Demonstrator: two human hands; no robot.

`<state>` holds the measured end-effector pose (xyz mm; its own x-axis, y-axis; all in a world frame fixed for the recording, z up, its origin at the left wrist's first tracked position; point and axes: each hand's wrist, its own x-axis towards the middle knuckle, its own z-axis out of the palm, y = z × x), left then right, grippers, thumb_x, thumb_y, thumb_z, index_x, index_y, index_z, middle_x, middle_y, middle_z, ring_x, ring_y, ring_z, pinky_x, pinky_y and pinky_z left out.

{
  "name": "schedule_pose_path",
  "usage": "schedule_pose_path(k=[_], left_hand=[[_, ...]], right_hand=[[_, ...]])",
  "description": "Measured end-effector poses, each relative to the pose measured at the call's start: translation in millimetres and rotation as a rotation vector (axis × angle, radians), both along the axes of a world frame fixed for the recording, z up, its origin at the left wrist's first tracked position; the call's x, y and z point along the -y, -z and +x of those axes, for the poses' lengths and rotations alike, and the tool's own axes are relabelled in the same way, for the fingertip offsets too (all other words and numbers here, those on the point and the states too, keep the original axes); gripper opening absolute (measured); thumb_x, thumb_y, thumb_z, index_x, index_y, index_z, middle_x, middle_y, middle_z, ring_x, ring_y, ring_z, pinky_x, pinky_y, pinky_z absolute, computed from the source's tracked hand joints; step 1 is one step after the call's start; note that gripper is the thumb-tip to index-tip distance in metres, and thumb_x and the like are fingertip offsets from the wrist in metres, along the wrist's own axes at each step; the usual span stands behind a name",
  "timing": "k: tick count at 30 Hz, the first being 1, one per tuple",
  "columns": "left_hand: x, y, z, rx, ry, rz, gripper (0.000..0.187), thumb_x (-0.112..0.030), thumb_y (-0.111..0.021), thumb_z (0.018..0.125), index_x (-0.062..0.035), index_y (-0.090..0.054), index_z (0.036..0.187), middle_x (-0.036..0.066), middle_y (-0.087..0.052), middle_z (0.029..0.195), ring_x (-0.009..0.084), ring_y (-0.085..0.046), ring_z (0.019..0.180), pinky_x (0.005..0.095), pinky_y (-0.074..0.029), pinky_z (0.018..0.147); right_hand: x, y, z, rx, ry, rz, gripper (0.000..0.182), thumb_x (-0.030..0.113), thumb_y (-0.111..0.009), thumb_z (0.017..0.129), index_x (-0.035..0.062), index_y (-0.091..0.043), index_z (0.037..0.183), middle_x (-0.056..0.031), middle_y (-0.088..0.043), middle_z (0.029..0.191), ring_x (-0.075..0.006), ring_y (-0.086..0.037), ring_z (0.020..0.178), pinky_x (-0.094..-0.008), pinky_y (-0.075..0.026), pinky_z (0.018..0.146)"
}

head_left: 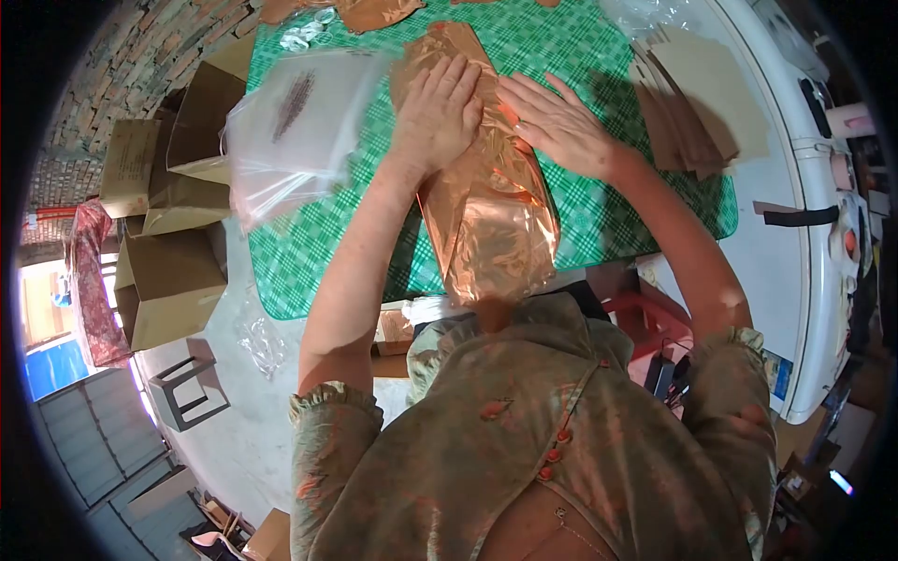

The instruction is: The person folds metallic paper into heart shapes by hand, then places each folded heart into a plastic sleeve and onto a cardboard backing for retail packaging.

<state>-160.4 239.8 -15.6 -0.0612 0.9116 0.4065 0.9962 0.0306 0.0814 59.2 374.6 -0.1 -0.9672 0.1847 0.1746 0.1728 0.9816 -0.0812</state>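
Observation:
A long piece of shiny copper-coloured foil or film point(496, 224) lies lengthwise on the green checked tablecloth point(589, 224), its near end reaching the table's edge by my body. My left hand point(435, 112) rests flat on its upper left part, fingers stretched forward. Along its right edge lies my right hand point(557, 126), with the fingers extended and the fingertips touching the foil. Neither hand grips anything. What is inside or under the foil, if anything, is hidden.
A stack of clear plastic bags point(309, 122) lies on the left of the table. Brown cardboard sheets point(702, 103) are at the right. Open cardboard boxes point(173, 271) stand at the left, near a small grey stool point(190, 383). More brown pieces point(379, 13) lie at the far edge.

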Motion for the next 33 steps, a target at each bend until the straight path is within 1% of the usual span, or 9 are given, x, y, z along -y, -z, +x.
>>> schedule_pose_path(k=[5, 8, 17, 19, 20, 22, 25, 26, 33], left_hand=[[0, 1, -2, 0.013, 0.005, 0.000, 0.055, -0.034, -0.040, 0.112, -0.0109, -0.044, 0.162, 0.013, -0.041, 0.168, 0.0285, -0.034, 0.158, 0.0468, -0.023, 0.132], [1, 0, -2, 0.026, 0.004, -0.006, 0.055, -0.032, -0.040, 0.112, -0.0108, -0.044, 0.162, 0.013, -0.041, 0.168, 0.0287, -0.034, 0.158, 0.0467, -0.023, 0.132], [1, -2, -2, 0.136, 0.007, 0.027, 0.056, -0.024, -0.043, 0.107, -0.0090, -0.044, 0.161, 0.015, -0.041, 0.168, 0.0311, -0.034, 0.158, 0.0468, -0.023, 0.132], [2, -3, -1, 0.170, 0.010, 0.044, 0.057, -0.022, -0.045, 0.105, -0.0081, -0.044, 0.160, 0.016, -0.041, 0.168, 0.0317, -0.034, 0.158, 0.0470, -0.023, 0.132], [2, -3, -1, 0.172, 0.020, 0.083, 0.056, -0.021, -0.048, 0.103, -0.0062, -0.047, 0.157, 0.017, -0.044, 0.165, 0.0331, -0.036, 0.156, 0.0482, -0.026, 0.130], [1, -2, -1, 0.176, 0.041, 0.161, 0.055, -0.019, -0.053, 0.099, -0.0024, -0.053, 0.151, 0.020, -0.050, 0.160, 0.0358, -0.042, 0.152, 0.0506, -0.032, 0.126], [1, -3, -1, 0.193, 0.048, 0.164, 0.055, -0.017, -0.054, 0.098, -0.0015, -0.054, 0.150, 0.020, -0.050, 0.160, 0.0361, -0.042, 0.152, 0.0506, -0.033, 0.126], [1, -4, 0, 0.193, 0.050, 0.165, 0.055, -0.017, -0.054, 0.097, -0.0019, -0.054, 0.150, 0.020, -0.050, 0.160, 0.0361, -0.043, 0.152, 0.0506, -0.033, 0.127], [1, -2, -1, 0.210, 0.053, 0.148, 0.054, -0.019, -0.054, 0.098, -0.0061, -0.056, 0.150, 0.017, -0.050, 0.161, 0.0356, -0.043, 0.152, 0.0502, -0.032, 0.127]], right_hand=[[3, 2, 10, -0.043, 0.002, -0.011, 0.060, 0.036, -0.036, 0.114, 0.0082, -0.032, 0.167, -0.0082, -0.030, 0.175, -0.0221, -0.023, 0.163, -0.0457, -0.011, 0.134], [11, -1, 16, -0.010, 0.009, 0.100, 0.061, 0.038, -0.040, 0.113, 0.0082, -0.034, 0.166, -0.0081, -0.031, 0.174, -0.0230, -0.025, 0.162, -0.0473, -0.014, 0.133], [33, -8, 27, -0.071, -0.012, 0.079, 0.062, 0.035, -0.050, 0.109, 0.0065, -0.040, 0.163, -0.0096, -0.038, 0.171, -0.0256, -0.034, 0.158, -0.0522, -0.018, 0.130], [34, -9, 28, -0.069, -0.014, 0.016, 0.064, 0.032, -0.050, 0.109, 0.0053, -0.036, 0.165, -0.0110, -0.034, 0.173, -0.0266, -0.029, 0.160, -0.0512, -0.013, 0.132], [34, -9, 29, -0.068, -0.015, -0.015, 0.065, 0.030, -0.050, 0.108, 0.0048, -0.034, 0.166, -0.0117, -0.033, 0.173, -0.0271, -0.027, 0.162, -0.0507, -0.011, 0.133], [35, -11, 31, -0.086, -0.023, -0.022, 0.065, 0.028, -0.052, 0.106, 0.0033, -0.036, 0.165, -0.0126, -0.035, 0.172, -0.0284, -0.029, 0.161, -0.0518, -0.012, 0.132], [39, -11, 35, -0.110, -0.040, 0.021, 0.066, 0.030, -0.057, 0.104, 0.0023, -0.041, 0.162, -0.0132, -0.040, 0.169, -0.0294, -0.035, 0.158, -0.0543, -0.017, 0.130], [41, -11, 36, -0.117, -0.048, 0.044, 0.066, 0.031, -0.059, 0.104, 0.0021, -0.044, 0.160, -0.0133, -0.043, 0.168, -0.0295, -0.038, 0.156, -0.0552, -0.019, 0.129], [53, -20, 38, -0.103, -0.065, 0.018, 0.064, 0.028, -0.061, 0.101, 0.0013, -0.047, 0.158, -0.0144, -0.046, 0.166, -0.0309, -0.038, 0.155, -0.0569, -0.019, 0.128]])
